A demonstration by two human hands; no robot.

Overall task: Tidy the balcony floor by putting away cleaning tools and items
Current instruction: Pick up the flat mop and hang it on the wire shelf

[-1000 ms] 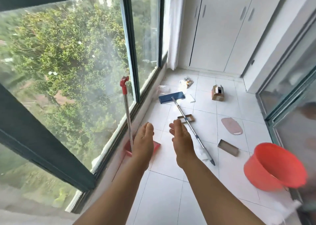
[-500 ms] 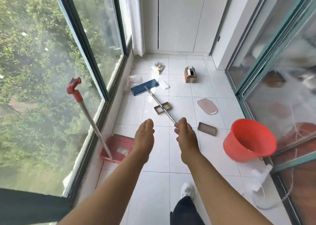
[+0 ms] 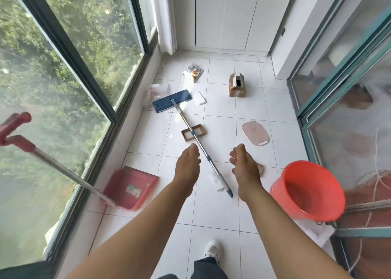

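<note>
Head view: the flat mop with blue rectangular pad and thin steel pole (image 3: pixel 191 130) lay on the glossy white tiled floor (image 3: pixel 222 211), pad toward the far cabinets, grip end toward you. Your left hand (image 3: pixel 187 166) and right hand (image 3: pixel 245 168) hovered either side of the pole, fingers loosely curled, holding nothing.
</note>
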